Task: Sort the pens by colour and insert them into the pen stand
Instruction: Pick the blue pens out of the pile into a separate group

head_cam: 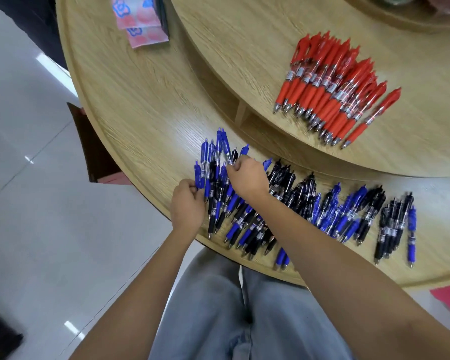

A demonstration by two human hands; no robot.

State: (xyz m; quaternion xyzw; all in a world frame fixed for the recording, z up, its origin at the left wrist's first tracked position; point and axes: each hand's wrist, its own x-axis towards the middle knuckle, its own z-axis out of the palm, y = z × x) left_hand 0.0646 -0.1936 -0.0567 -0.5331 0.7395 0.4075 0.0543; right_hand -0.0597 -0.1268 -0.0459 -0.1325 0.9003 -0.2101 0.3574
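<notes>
A heap of mixed blue and black pens (322, 209) lies along the near edge of the round wooden table (140, 94). A sorted bunch of red pens (330, 92) rests on the raised upper tier (244, 35). My right hand (247, 178) hovers over the left end of the heap, fingers pinched on a blue pen (225, 149) that tilts up and away. My left hand (187, 203) is at the table's edge, closed on several blue pens (202, 175). No pen stand is in view.
A pink and blue patterned packet (138, 19) lies at the table's far left. A dark chair (96, 149) stands under the table edge on the left. The white tiled floor (24, 178) spreads to the left. My legs in light jeans (231, 307) are below.
</notes>
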